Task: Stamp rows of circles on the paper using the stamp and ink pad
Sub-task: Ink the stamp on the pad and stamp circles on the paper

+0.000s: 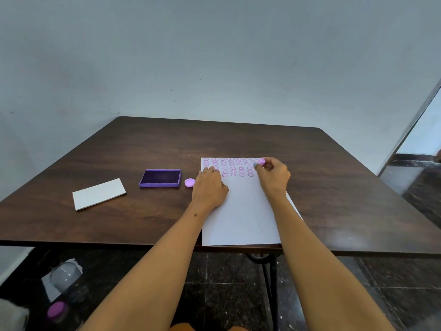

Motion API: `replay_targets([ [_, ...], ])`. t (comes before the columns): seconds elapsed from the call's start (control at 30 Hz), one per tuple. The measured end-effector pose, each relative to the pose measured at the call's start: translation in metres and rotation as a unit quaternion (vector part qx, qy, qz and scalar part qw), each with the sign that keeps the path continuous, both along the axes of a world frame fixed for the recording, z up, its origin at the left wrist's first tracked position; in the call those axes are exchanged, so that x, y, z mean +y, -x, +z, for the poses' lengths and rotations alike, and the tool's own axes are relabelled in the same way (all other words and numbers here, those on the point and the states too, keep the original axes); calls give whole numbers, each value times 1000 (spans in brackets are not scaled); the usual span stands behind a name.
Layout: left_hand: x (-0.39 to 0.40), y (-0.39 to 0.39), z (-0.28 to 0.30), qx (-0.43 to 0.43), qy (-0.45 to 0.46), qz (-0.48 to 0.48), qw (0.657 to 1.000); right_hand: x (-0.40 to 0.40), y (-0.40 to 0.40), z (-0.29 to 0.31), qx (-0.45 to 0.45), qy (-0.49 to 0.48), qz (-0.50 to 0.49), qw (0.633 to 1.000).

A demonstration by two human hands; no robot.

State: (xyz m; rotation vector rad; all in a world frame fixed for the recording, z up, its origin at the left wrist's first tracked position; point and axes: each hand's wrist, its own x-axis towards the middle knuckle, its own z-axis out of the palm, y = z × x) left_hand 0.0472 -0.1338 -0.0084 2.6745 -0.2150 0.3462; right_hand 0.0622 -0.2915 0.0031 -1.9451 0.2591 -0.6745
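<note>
The pink round stamp [261, 161] is being half hidden by the pinching fingers of the right hand [273, 174] at the top right corner of the white paper [241, 211]. Printed circles are being partly covered by the left hand [209, 186], lying flat, holding nothing. The rectangular purple ink pad [160, 178] is lying open on the dark wood-grain desk [143, 149], left of the paper.

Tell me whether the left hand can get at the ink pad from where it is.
Probably yes. The left hand lies flat on the paper, holding nothing, and the open ink pad sits just to its left. Only a small pink cap lies between them, and it is low enough to pass over.
</note>
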Motion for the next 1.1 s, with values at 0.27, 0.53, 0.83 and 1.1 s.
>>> replay_targets([
  [0.27,1,0,-2,-11,36,-1,999,-4,0,0,-21,-98,-25,995],
  [0.53,34,13,7,-111,110,22,988,-4,-2,-1,-25,-131,-20,991],
  [0.83,80,19,13,-55,-50,21,997,-3,-1,-1,-16,-104,-17,994],
  [1.1,66,13,6,-143,-12,35,989,-2,0,0,-14,-89,-11,996],
])
